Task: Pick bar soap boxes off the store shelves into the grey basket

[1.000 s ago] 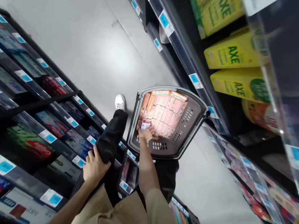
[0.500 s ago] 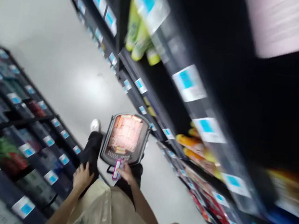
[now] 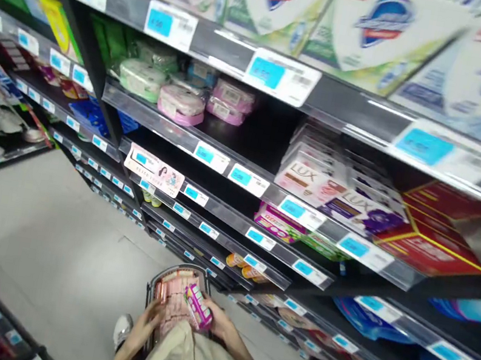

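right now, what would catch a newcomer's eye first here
Probably the pink box low in the middle, held in the right hand over a basket packed with pinkish packs, with the left hand at the basket's near edge. Above it, shelves run across the view with bright blue price tags, Lux boxes and red boxes at right.

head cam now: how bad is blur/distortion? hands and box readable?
Head view: motion blur smears the top-shelf packs and price tags; the LUX boxes stay legible. Wide-angle tilt slants the shelves. Right hand holds a pink box, its print unreadable; left hand is soft, over the basket. Lighting is even; dark under the shelves.
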A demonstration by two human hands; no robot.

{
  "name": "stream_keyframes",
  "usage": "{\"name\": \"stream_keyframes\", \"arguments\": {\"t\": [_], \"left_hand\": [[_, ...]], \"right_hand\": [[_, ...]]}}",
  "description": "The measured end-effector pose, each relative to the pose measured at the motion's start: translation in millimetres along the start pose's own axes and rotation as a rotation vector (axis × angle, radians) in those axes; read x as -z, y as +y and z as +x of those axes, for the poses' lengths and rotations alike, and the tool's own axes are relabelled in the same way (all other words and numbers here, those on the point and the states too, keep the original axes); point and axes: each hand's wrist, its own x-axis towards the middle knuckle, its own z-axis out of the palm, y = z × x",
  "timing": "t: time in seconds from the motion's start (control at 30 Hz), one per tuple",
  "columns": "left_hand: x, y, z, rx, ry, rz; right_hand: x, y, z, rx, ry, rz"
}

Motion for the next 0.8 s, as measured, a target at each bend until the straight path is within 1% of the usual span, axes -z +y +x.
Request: {"name": "stream_keyframes", "arguments": {"t": [0.03,0.07,0.17,0.23,0.33,0.4,0.47,0.53,0.57,0.63,0.67,0.73,0.8], "left_hand": [[-5.3,25,2,-0.057,-0.042,-0.118],[-10.8,49,3,-0.114,-0.087,-0.19],[-26.1,110,-2,-0.284,-0.183,-0.255],[-33.7,141,-7,-0.352,-0.234,-0.218],[-39.7,169,-16,-0.358,-0.271,-0.116],[-41.5,178,-21,-0.337,-0.268,-0.082],[-43.8,179,-25,-0.323,-0.215,-0.096],[-48.0,173,-27,-0.29,-0.085,-0.159],[-50.9,168,-27,-0.264,-0.009,-0.196],[-57.3,157,-26,-0.202,0.1,-0.252],[-60.3,151,-25,-0.175,0.125,-0.268],[-64.2,144,-25,-0.143,0.135,-0.284],[-64.6,142,-26,-0.133,0.13,-0.285]], "right_hand": [[-1,-7,-2,0.007,-0.001,0.064],[-2,-14,-4,0.008,0.0,0.14],[-12,-33,-15,-0.024,0.0,0.403],[-20,-42,-22,-0.054,-0.002,0.531],[-27,-51,-33,-0.074,0.007,0.641],[-29,-54,-40,-0.084,0.008,0.689],[-29,-59,-47,-0.117,-0.003,0.697],[-27,-65,-52,-0.151,0.006,0.656],[-25,-67,-54,-0.146,0.022,0.616],[-22,-70,-57,-0.088,0.073,0.51],[-21,-70,-58,-0.04,0.103,0.455],[-18,-67,-59,0.05,0.158,0.361],[-15,-62,-58,0.113,0.221,0.311]]}}
